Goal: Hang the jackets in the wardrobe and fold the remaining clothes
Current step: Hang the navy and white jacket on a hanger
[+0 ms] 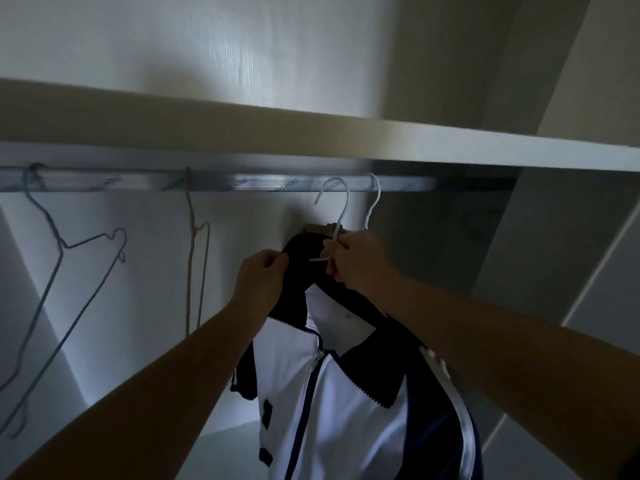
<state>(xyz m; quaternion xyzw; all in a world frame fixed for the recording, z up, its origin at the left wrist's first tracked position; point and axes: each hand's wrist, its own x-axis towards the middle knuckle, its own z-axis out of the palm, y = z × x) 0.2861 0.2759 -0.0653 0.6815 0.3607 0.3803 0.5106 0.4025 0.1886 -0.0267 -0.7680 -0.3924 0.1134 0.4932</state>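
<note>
While the left hand (263, 275) pinches the dark collar (298, 250) of the white and navy jacket (346, 403), the right hand (356, 261) grips the neck of a white hanger (343, 213) whose hook, open leftward, is up at the rail (207, 183) printed "HONG". The jacket hangs lengthwise downward on the right; bare rail stretches left toward a wire hanger (194, 232).

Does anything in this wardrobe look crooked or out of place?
Yes: the grey wire hanger at the far left of the rail hangs steeply tilted, and its wire looks bent out of shape. Nothing else stands out.
</note>
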